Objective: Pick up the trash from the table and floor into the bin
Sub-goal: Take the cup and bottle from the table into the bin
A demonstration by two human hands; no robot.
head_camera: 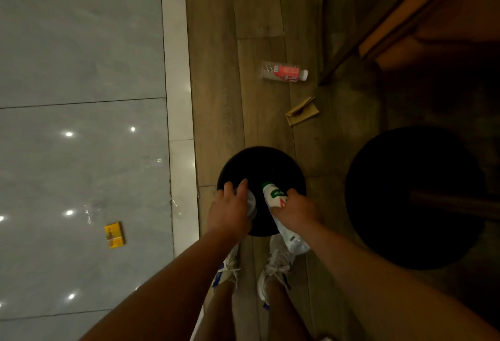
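Note:
A round black bin (261,162) stands on the wooden floor right in front of my feet. My left hand (230,206) is over its near left rim, closed on a clear crumpled plastic piece (251,202). My right hand (296,209) grips a green-capped plastic bottle (274,194) whose cap points over the bin's opening. Further ahead on the floor lie a bottle with a red label (285,72) and a folded piece of brown cardboard (302,112). A small yellow box (115,234) rests on the shiny grey tiles to my left.
A large round black stool or table base (414,197) sits to the right of the bin. Wooden furniture (433,15) and a dark curved chair leg (324,24) fill the upper right. A pale stone strip (178,97) divides the tiles from the wood floor.

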